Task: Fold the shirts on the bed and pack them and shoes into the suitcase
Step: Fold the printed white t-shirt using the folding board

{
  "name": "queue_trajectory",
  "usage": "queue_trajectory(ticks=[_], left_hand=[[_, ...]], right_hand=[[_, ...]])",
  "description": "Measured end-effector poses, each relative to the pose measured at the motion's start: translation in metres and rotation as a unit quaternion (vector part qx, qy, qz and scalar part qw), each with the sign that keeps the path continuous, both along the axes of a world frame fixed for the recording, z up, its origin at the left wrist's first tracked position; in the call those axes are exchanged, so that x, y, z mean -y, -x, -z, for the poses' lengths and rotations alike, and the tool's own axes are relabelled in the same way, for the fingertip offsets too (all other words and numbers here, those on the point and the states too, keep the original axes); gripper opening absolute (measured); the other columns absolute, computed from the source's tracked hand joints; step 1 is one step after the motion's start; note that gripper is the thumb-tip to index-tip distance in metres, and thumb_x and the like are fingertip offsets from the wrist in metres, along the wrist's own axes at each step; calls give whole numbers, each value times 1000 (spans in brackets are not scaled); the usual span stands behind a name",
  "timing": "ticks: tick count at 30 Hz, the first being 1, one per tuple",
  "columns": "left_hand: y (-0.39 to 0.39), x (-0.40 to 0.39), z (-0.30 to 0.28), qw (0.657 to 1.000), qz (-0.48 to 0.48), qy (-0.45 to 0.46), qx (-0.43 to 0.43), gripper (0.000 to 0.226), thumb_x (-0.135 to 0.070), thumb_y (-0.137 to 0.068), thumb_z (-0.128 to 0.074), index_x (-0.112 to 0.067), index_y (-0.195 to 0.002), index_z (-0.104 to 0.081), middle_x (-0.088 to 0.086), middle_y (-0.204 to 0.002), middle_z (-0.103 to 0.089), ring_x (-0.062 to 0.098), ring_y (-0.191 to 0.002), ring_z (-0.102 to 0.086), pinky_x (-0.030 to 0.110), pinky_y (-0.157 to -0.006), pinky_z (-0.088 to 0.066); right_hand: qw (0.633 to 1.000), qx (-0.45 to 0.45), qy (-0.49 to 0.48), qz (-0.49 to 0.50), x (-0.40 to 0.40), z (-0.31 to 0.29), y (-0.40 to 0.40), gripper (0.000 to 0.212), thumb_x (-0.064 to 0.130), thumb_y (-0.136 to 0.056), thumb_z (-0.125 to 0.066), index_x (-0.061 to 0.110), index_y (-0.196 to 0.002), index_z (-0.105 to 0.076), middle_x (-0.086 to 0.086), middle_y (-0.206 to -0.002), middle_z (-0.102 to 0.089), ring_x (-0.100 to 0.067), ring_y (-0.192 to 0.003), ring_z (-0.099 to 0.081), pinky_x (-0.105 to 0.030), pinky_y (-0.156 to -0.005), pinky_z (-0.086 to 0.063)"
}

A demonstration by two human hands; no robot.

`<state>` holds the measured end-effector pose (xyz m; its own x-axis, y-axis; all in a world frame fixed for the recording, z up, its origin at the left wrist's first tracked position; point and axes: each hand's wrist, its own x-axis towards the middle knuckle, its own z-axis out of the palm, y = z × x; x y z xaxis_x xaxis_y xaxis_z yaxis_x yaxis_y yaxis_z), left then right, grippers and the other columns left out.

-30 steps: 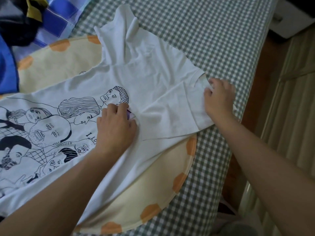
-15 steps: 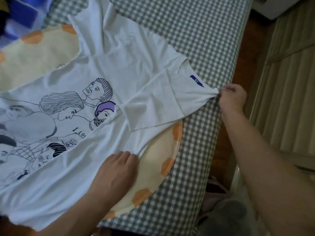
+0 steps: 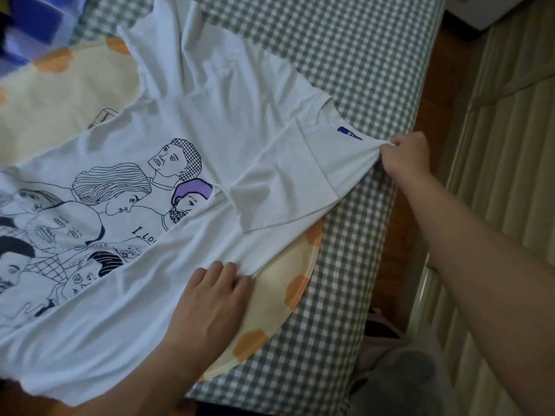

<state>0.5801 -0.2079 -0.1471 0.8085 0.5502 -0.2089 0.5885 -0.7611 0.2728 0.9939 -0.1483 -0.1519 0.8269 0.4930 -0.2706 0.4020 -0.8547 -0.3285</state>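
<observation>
White graphic T-shirt (image 3: 186,121) spread print-up across the green gingham bed (image 3: 345,55), partly over a round cream cushion with orange spots (image 3: 288,274); hem off toward 9 o'clock, collar out at 3 o'clock. Near sleeve (image 3: 279,193) already folded in over the chest, its hem lying just past the purple-capped face of the print.

Right hand (image 3: 405,157) at 3 o'clock, thumb and fingers pinching a small tuck of the collar edge just beyond the purple neck label (image 3: 348,134). Cloth fanning in tension lines from that pinch, apparently drawn taut toward the bed edge to flatten the shoulders and neck before the next fold.

Left hand (image 3: 210,298) at 6 o'clock, palm down on the shirt's near side edge where it meets the cushion, fingers together and only lightly bent, pressing, not gripping. Probably there as an anchor, so the pull from the collar stretches the fabric instead of dragging the whole shirt across the bed.

Far sleeve (image 3: 168,16) lying unfolded up at 12 o'clock. Blue checked fabric (image 3: 39,28) bunched at 11 o'clock. Something pink and grey, perhaps footwear, on the floor (image 3: 390,355) at 5 o'clock, too dim to tell. No suitcase in view; packing judged still a long way off.
</observation>
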Motion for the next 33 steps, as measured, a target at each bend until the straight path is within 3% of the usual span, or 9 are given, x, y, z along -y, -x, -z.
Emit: queue_trajectory(ticks=[3, 4, 8, 12, 16, 21, 25, 29, 33], left_hand=[[-2, 0, 0, 1000, -3, -11, 13, 11, -16, -86, -51, -14, -85, -62, 9, -90, -52, 33, -82, -50, 44, -70, -40], [-1, -2, -1, 999, -23, -5, 22, 16, -24, -92, -51, -15, -89, -65, 9, -96, -55, 34, -88, -52, 46, -75, -41], [24, -28, -2, 975, -221, 9, 29, 39, -36, -95, -50, -14, -125, -61, 15, -124, -55, 40, -110, -51, 53, -91, -42], [61, -65, 5, 937, -344, -2, -55, 38, -34, -93, -45, -11, -117, -62, 19, -107, -58, 43, -100, -53, 55, -84, -41], [71, -77, 6, 943, -314, 5, -112, 30, -39, -92, -46, -15, -87, -63, 8, -86, -58, 38, -89, -56, 51, -81, -40], [75, -84, -1, 921, -385, 39, -44, 21, -25, -100, -56, -16, -84, -47, 7, -72, -59, 40, -70, -61, 42, -70, -34], [79, -82, 2, 919, -388, 29, -68, 18, -30, -100, -54, -18, -89, -48, 8, -76, -66, 36, -74, -66, 44, -75, -37], [96, -75, -4, 921, -387, 18, -43, 25, -39, -103, -46, -19, -88, -45, 7, -80, -68, 34, -78, -68, 45, -77, -39], [151, -65, -9, 938, -332, 25, -93, 32, -49, -100, -34, -21, -90, -46, 3, -77, -69, 31, -72, -68, 44, -80, -39]], right_hand=[[992, -17, 64, 111, -14, 2, 5, 47, 19, -96, -48, 2, -140, -47, -15, -148, -43, -32, -130, -48, -28, -92, -42], [990, 16, 86, 108, -15, 0, 12, 49, 18, -97, -48, 3, -143, -44, -14, -149, -40, -32, -132, -44, -34, -101, -42], [966, 208, 49, -142, -20, -1, 50, 32, 6, -90, -50, 10, -119, -62, -13, -132, -52, -34, -123, -42, -42, -106, -36], [942, 29, -43, -331, -50, 13, 93, 41, 11, -99, -43, 13, -139, -53, -9, -140, -49, -31, -129, -38, -34, -109, -29], [940, -23, 45, -338, -85, 23, 105, 52, 36, -103, -44, 21, -152, -37, -6, -149, -41, -32, -136, -30, -43, -111, -28], [953, 26, 28, -302, -104, 26, 95, 24, 24, -103, -46, 13, -111, -65, -9, -125, -59, -32, -122, -46, -43, -98, -36], [962, 67, -16, -265, -96, 31, 107, 26, 27, -100, -52, 11, -119, -60, -12, -128, -55, -32, -123, -44, -42, -101, -37], [906, 200, -121, -352, -65, 30, 163, 41, 27, -100, -52, 9, -136, -54, -15, -140, -51, -35, -129, -44, -48, -110, -35], [868, 158, -88, -463, -20, 58, 211, 51, 41, -105, -38, 12, -144, -51, -16, -150, -47, -39, -137, -43, -55, -115, -31]])
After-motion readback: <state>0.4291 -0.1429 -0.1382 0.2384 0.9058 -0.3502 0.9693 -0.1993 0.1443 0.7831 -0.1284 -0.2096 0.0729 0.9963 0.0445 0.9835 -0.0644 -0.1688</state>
